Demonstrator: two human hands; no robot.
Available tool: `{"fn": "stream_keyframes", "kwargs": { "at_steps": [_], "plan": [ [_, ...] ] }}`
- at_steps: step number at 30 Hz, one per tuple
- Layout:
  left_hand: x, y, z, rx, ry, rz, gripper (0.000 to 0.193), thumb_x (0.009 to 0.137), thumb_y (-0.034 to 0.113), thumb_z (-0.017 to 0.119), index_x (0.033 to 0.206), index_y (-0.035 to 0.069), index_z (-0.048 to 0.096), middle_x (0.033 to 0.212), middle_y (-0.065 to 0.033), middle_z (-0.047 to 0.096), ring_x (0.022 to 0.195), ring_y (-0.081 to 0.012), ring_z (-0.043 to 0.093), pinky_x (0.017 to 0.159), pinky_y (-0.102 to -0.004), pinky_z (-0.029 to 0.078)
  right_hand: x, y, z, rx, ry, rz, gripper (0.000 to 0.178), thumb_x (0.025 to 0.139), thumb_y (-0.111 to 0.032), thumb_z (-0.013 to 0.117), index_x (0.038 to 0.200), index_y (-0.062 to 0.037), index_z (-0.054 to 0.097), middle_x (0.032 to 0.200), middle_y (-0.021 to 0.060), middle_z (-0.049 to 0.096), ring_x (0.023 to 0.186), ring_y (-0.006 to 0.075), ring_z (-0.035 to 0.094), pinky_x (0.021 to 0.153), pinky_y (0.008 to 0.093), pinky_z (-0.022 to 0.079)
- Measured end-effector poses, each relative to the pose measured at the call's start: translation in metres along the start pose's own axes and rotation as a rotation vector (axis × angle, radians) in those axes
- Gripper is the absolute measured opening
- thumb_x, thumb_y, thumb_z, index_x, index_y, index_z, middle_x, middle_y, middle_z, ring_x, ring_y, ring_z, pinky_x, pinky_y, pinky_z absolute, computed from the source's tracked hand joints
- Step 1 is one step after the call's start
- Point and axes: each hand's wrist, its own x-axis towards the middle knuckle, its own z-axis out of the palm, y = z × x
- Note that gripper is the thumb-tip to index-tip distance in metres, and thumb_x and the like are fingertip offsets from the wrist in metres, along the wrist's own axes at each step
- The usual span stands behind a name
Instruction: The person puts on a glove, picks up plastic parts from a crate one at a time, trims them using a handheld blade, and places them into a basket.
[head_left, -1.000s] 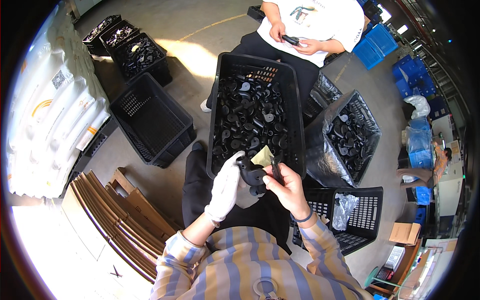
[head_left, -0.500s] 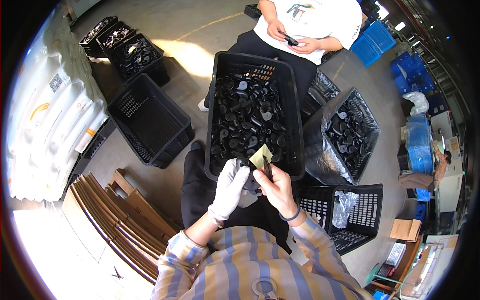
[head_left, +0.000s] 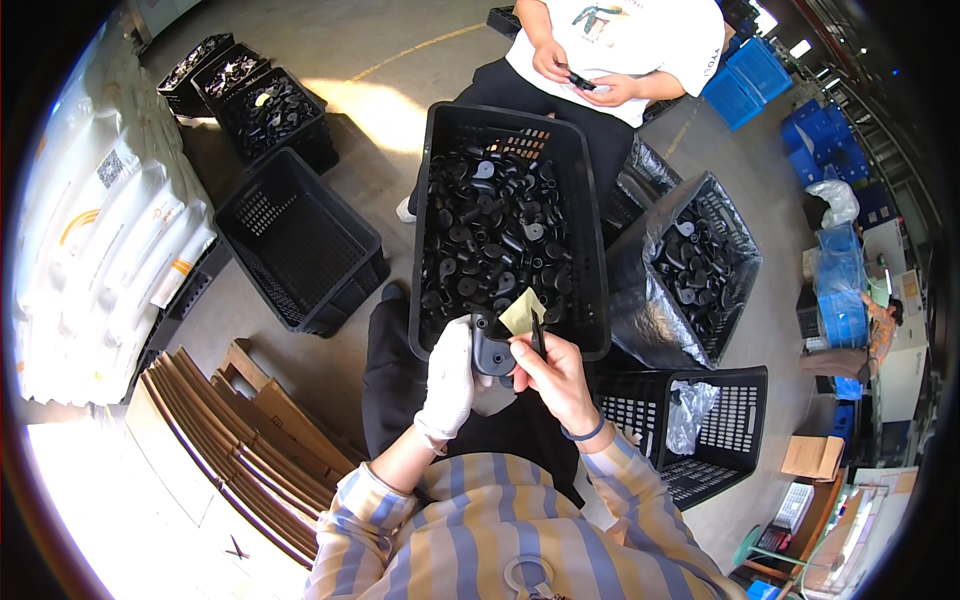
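In a white glove, my left hand (head_left: 449, 382) is closed on a curved black plastic part (head_left: 490, 352) with small round holes, held over the near edge of the large black crate (head_left: 598, 262). Many similar black parts (head_left: 490, 235) fill that crate. My right hand (head_left: 558, 386) is bare and pinches a slim dark tool (head_left: 538, 335) that points upward; its exact kind is unclear. The right fingers meet the right side of the held part. A pale yellow piece of paper (head_left: 521, 309) lies just beyond my hands, on the parts.
Across from me a person (head_left: 610, 60) holds a small black part. A foil-lined crate (head_left: 640, 300) of parts stands at the right, above a black crate (head_left: 740, 425) with clear plastic. Leftward are a black crate (head_left: 300, 250), white sacks (head_left: 110, 240) and cardboard sheets (head_left: 220, 450).
The black part has turned in my left hand, so more of its broad face shows. My right fingers have shifted slightly right, off its face.
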Motion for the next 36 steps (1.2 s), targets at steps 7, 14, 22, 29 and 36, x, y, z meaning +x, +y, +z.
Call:
{"fn": "stream_keyframes", "kwargs": {
  "at_steps": [7,14,22,29,36],
  "plan": [
    [-0.005,-0.018,0.006,0.180,-0.019,0.064,0.037,0.094,0.022,0.042,0.120,-0.004,0.045,0.107,-0.0106,0.052,0.095,-0.0190,0.052,0.082,-0.0297,0.043,0.006,0.026,0.002,0.116,-0.026,-0.027,0.012,0.085,-0.012,0.060,0.092,-0.0025,0.056,0.072,-0.0023,0.054,0.058,0.0038,0.050,0.052,0.0185,0.041],
    [0.004,-0.025,-0.004,0.000,-0.127,-0.094,0.036,0.094,0.029,0.042,0.114,-0.001,0.051,0.079,-0.0030,0.058,0.056,-0.0049,0.049,0.051,-0.0175,0.040,0.010,0.046,-0.053,0.018,0.208,-0.083,0.016,0.085,-0.015,0.061,0.092,-0.0012,0.059,0.075,-0.0013,0.057,0.061,0.0051,0.053,0.056,0.0201,0.043],
    [0.002,-0.031,0.005,-0.091,-0.225,-0.265,0.043,0.093,0.035,0.043,0.115,-0.001,0.050,0.095,-0.0087,0.060,0.075,-0.0130,0.057,0.065,-0.0247,0.046,0.042,0.032,-0.235,-0.349,0.963,-0.409,0.031,0.079,-0.015,0.065,0.105,0.0002,0.060,0.080,0.0036,0.060,0.071,0.0112,0.055,0.065,0.0231,0.045],
    [0.006,-0.019,0.025,-1.043,-0.515,-0.483,0.066,0.091,0.051,0.028,0.134,0.001,0.029,0.138,-0.0168,0.032,0.127,-0.0308,0.031,0.105,-0.0439,0.024,0.015,0.052,-0.138,-0.028,0.383,-0.228,0.035,0.088,-0.035,0.053,0.110,-0.0072,0.056,0.084,-0.0010,0.061,0.066,0.0027,0.053,0.047,0.0153,0.032],
    [0.009,-0.023,0.024,-0.994,-0.444,-0.482,0.061,0.093,0.046,0.027,0.134,0.001,0.029,0.139,-0.0165,0.030,0.127,-0.0305,0.031,0.104,-0.0435,0.025,0.027,0.081,-0.025,0.065,0.393,-0.183,0.020,0.085,-0.019,0.059,0.074,-0.0031,0.055,0.059,-0.0025,0.048,0.054,0.0034,0.042,0.047,0.0228,0.036]
  ]
}}
